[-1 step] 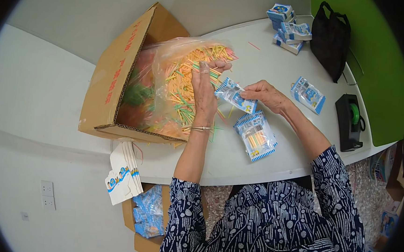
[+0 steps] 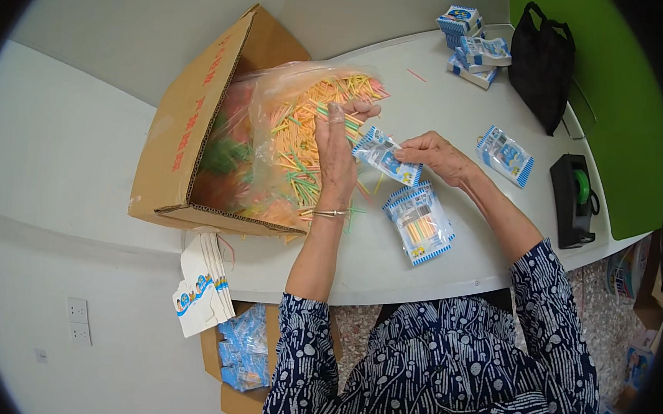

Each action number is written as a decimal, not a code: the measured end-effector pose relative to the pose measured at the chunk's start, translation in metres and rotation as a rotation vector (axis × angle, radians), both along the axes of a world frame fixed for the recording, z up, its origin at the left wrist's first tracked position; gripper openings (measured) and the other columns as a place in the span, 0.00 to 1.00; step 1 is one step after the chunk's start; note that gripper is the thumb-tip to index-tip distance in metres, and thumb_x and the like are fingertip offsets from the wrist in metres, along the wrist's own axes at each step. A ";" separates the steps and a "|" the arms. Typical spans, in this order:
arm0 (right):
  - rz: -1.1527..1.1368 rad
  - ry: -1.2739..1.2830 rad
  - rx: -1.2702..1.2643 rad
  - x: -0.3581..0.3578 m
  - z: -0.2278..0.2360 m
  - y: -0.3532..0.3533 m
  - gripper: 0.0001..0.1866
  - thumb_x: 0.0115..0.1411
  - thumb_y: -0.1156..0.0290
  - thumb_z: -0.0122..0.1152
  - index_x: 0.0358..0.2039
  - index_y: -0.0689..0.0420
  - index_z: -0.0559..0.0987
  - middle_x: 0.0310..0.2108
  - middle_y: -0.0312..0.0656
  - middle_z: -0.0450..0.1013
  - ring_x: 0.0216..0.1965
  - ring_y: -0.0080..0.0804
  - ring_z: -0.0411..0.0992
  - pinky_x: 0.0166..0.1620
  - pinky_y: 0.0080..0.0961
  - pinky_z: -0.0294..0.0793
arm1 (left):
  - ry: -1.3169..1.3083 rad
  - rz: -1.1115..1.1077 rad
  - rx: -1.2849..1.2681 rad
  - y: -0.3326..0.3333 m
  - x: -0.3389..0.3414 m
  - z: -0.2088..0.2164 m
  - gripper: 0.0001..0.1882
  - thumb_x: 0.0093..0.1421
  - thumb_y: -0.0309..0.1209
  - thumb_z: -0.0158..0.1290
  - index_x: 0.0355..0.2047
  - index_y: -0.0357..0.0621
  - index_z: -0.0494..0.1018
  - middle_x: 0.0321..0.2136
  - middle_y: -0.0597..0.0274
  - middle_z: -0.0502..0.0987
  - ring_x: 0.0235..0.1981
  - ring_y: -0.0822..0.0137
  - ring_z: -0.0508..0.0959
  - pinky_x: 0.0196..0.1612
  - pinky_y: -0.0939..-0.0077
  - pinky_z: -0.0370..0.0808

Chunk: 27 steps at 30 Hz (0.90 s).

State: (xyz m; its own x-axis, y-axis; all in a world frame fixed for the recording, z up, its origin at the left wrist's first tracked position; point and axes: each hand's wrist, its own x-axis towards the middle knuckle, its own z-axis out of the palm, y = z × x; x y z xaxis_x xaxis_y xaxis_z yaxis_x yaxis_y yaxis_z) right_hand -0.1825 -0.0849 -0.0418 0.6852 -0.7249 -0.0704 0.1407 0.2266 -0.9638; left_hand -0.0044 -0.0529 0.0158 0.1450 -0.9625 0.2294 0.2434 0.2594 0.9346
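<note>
My left hand [image 2: 337, 153] is closed round a small bunch of thin coloured sticks [image 2: 347, 120], green, yellow and orange. Between the thumb and fingers of my right hand [image 2: 441, 159] is a small blue-and-white plastic packet [image 2: 385, 156], its left end against the sticks. Under my left hand spreads a heap of loose sticks [image 2: 298, 128], mostly orange with some green, yellow and pink, on clear plastic. Just below my right hand, filled packets [image 2: 422, 225] lie on the table, with sticks showing through the top one's window.
An open cardboard box [image 2: 191, 120] lies at the left, a clear bag spilling from it. Small packs [image 2: 477, 52] are stacked at the back beside a black bag [image 2: 541, 68]. Another packet [image 2: 506, 155] and a tape dispenser [image 2: 572, 201] lie right. Below the table, a carton holds blue packets [image 2: 244, 351].
</note>
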 end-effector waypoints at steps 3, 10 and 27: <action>-0.034 -0.019 0.018 0.000 -0.003 0.001 0.19 0.53 0.65 0.65 0.42 0.64 0.80 0.35 0.40 0.78 0.36 0.20 0.73 0.45 0.17 0.69 | -0.059 -0.006 -0.023 0.003 -0.005 -0.004 0.20 0.69 0.42 0.35 0.38 0.34 0.67 0.38 0.48 0.76 0.43 0.63 0.76 0.50 0.70 0.70; -0.066 -0.044 -0.028 -0.003 -0.004 0.007 0.17 0.54 0.65 0.64 0.40 0.63 0.80 0.33 0.39 0.78 0.35 0.19 0.72 0.43 0.16 0.69 | -0.156 0.014 -0.079 0.009 -0.010 -0.010 0.22 0.69 0.40 0.35 0.42 0.29 0.68 0.39 0.49 0.76 0.43 0.63 0.75 0.50 0.69 0.69; -0.092 -0.077 -0.112 -0.008 -0.013 0.008 0.15 0.58 0.63 0.60 0.40 0.62 0.80 0.31 0.33 0.76 0.33 0.14 0.70 0.40 0.14 0.69 | -0.347 -0.060 -0.125 0.019 -0.004 -0.017 0.19 0.67 0.37 0.42 0.51 0.36 0.65 0.48 0.53 0.71 0.48 0.68 0.70 0.51 0.74 0.66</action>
